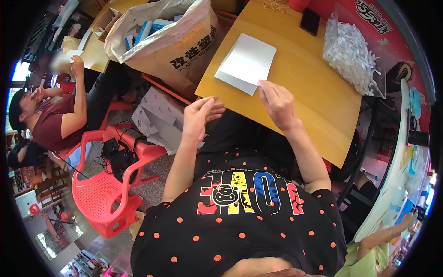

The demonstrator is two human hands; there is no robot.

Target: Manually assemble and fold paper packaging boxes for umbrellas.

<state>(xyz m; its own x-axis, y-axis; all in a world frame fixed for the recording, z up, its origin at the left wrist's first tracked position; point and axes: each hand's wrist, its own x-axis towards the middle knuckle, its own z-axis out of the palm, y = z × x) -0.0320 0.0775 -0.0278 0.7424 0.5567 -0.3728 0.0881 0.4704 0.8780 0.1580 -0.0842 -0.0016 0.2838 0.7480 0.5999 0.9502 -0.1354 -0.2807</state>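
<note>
White paper sheets (245, 60) lie in a small, slightly uneven stack near the front left of the wooden table (318, 124). My right hand (280, 104) is at the stack's near right corner, with thumb and forefinger closed on the edge of a white sheet. How many sheets lie between the fingertips is hidden. Just off the table's front left edge is my left hand (200, 115), palm turned inward and fingers stretched out, holding nothing. It stays apart from the paper.
A clear bin (378, 83) of white strip-like pieces stands at the table's right, beside a dark phone (310, 21). Left of the table is a large woven sack (184, 39) with blue-and-white items. A red plastic chair (101, 194) holds black cables. A seated person (60, 117) works farther left.
</note>
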